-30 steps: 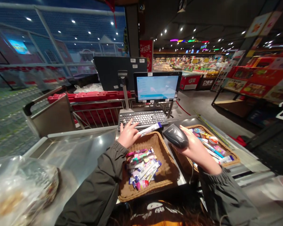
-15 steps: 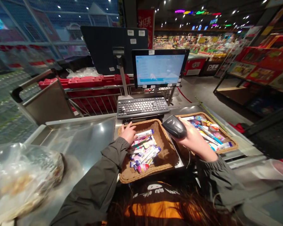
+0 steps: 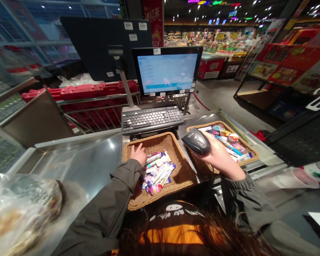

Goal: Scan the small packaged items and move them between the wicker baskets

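Observation:
A black barcode scanner (image 3: 196, 140) is gripped in my right hand (image 3: 220, 156), its head pointing up and left between two wicker baskets. My left hand (image 3: 138, 155) is over the left part of the nearer wicker basket (image 3: 183, 174), fingers apart, with nothing visible in it. Beside its fingers lies a heap of small wrapped packets (image 3: 160, 174), white and purple with some pink. Behind my right hand, the second wicker basket (image 3: 253, 156) holds pens, packets and small colourful items (image 3: 230, 140); my hand and the scanner cover part of it.
A keyboard (image 3: 152, 119) sits behind the nearer basket, below a lit monitor (image 3: 168, 73). On the metal counter (image 3: 88, 167), a clear plastic bag (image 3: 24, 209) with contents lies at the left. Red crates (image 3: 82, 93) and a cart stand beyond. Cups (image 3: 306, 177) are at the right.
The view has swung slightly right, so the baskets and screens appear farther left. My left hand stays over the nearer basket. The scanner remains in my right hand.

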Demonstrator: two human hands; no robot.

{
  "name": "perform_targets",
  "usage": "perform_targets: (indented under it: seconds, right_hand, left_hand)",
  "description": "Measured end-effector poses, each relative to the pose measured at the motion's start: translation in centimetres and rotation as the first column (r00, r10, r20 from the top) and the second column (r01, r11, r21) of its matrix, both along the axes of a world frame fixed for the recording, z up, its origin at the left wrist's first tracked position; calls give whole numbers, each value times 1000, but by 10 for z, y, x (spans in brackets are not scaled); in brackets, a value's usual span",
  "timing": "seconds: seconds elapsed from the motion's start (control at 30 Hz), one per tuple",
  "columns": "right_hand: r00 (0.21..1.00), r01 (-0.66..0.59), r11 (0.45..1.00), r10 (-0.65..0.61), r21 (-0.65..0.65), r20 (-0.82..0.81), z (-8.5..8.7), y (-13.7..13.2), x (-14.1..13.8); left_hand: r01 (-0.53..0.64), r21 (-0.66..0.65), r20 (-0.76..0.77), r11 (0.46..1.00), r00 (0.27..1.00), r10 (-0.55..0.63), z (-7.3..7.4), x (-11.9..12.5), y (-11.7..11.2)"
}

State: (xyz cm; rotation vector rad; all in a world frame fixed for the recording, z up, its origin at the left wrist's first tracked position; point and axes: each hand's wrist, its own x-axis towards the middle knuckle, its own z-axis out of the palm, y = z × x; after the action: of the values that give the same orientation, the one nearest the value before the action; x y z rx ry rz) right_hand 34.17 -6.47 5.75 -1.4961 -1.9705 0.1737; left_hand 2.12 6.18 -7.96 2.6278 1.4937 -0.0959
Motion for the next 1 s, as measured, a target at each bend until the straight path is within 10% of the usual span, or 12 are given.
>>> perform_targets:
  seconds: [0.2,0.47,1.0]
  right_hand:
    - [982,188,977,-184,98,-48,1,-23,42]
    - [855,510,847,-482,146,-189,2,-54,103]
    - [821,542,838,-512,64,-252,-11,-61,162]
  left_hand:
    - [118,-15,69,993,991,-117,42,35,-8]
    - [450,153,178,880,863,-473,81,141,-8]
    - [351,133,-108,927,935,-338,27,325,7]
